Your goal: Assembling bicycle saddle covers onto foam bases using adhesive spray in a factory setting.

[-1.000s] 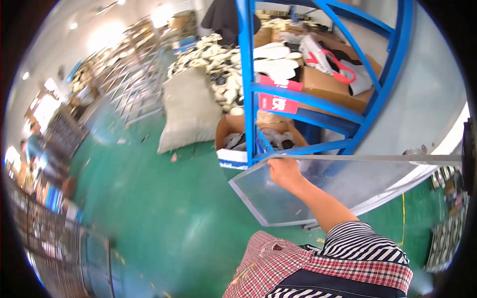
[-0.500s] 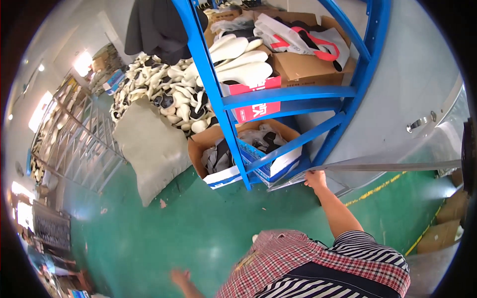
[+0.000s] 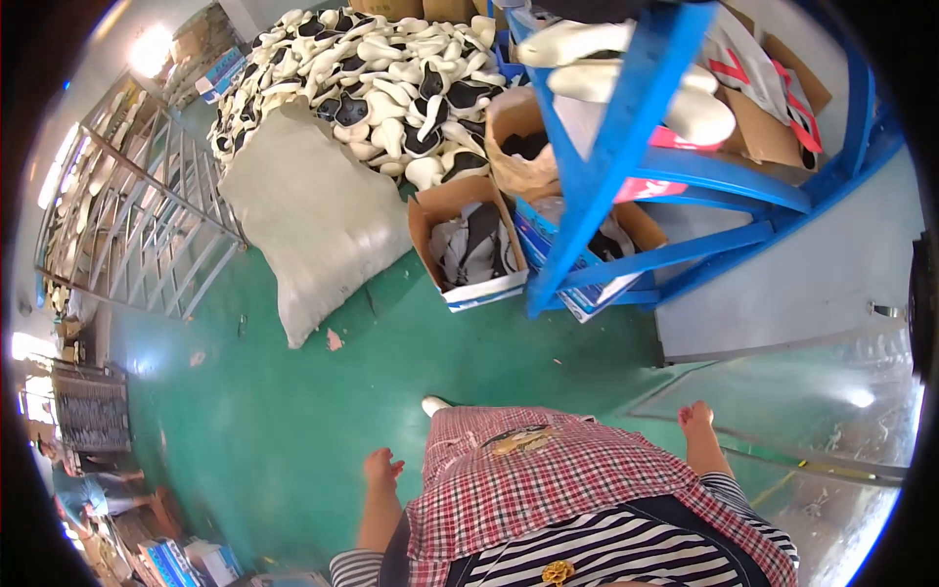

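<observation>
My left hand (image 3: 382, 468) hangs over the green floor at the left of my checked apron (image 3: 558, 455), its fingers loosely bent and apart, holding nothing. At the apron's right side is my right hand (image 3: 695, 418), also empty, with its fingers loosely curled but apart. Closest to it is a clear plastic curtain (image 3: 782, 416), which spreads across the lower right; whether they touch I cannot tell. Ahead stands a blue metal rack (image 3: 611, 147) bearing cream saddle-shaped pieces (image 3: 675, 103).
A full pale sack (image 3: 313, 210) slumps against a large heap of cream and black saddle-shaped pieces (image 3: 391, 88). An open carton (image 3: 469, 245) with grey bags sits beside the rack's foot. Metal rack frames (image 3: 147, 215) stand at left. Another person (image 3: 88, 489) is at the lower left.
My right hand has let go of the plastic curtain's edge and come down beside my body. My left hand has risen. The view has shifted, so the rack sits further right.
</observation>
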Available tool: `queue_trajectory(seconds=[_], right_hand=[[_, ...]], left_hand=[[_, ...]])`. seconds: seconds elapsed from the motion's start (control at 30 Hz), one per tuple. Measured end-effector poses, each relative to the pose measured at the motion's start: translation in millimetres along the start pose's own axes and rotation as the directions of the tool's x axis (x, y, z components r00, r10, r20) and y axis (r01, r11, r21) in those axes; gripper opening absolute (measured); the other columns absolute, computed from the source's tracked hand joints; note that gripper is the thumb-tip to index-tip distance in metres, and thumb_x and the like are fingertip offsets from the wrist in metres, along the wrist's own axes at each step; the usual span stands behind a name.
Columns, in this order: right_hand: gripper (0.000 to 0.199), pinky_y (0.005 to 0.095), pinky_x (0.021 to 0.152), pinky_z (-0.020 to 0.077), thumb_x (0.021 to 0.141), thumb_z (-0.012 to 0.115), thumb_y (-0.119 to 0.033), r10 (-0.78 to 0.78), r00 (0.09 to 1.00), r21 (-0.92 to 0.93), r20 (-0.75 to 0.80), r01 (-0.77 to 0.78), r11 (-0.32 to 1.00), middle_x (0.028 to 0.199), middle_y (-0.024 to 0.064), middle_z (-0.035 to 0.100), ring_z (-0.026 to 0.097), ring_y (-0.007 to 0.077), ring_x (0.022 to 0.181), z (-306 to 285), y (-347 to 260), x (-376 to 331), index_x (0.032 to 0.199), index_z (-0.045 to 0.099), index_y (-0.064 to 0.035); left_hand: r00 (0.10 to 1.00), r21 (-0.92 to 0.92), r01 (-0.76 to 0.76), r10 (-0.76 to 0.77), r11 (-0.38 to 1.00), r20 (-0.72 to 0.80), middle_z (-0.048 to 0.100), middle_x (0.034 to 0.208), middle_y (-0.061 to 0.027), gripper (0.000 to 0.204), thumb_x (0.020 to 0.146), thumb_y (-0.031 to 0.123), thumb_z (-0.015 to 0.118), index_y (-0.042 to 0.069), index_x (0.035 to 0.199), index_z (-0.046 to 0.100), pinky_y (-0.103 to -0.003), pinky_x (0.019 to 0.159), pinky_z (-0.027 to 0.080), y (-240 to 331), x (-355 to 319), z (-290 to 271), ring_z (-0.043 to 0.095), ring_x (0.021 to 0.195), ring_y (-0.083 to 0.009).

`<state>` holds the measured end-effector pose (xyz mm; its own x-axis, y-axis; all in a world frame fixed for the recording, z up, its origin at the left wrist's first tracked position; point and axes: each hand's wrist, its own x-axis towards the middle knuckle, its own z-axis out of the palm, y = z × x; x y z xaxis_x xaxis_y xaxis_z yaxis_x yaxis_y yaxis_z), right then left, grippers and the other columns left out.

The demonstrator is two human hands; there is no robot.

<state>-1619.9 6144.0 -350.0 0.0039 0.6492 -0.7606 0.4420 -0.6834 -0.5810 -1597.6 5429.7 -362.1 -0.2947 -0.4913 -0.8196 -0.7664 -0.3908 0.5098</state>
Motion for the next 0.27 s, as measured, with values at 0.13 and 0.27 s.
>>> queue_trajectory(seconds=[0.13,0.27], right_hand=[[0.017,0.0381,0.051,0.0522,0.082,0.053,-0.012,0.088,0.967,-0.227,0.240,-0.033,0.973,0.078,0.0146,0.059,0.059,0.0268,0.057,104,61,-75,0.097,0.052,-0.0041],[0.036,0.0427,0.053,0.0538,0.081,0.063,-0.022,0.045,0.735,-0.517,0.677,0.431,0.740,0.086,0.0162,0.061,0.063,0.0293,0.068,262,96,-186,0.112,0.051,-0.0088]], left_hand=[[0.997,-0.096,-0.076,0.077,0.993,0.006,0.055,0.095,-0.0130,0.033,0.078,0.018,0.054,0.004,0.108,0.049,-0.035,0.043,0.046,69,52,-36,0.061,0.060,-0.0304],[0.997,-0.030,-0.022,0.020,0.999,-0.075,0.055,0.096,-0.0141,0.035,0.079,0.017,0.054,0.005,0.111,0.049,-0.039,0.043,0.045,140,110,-70,0.062,0.063,-0.0328]])
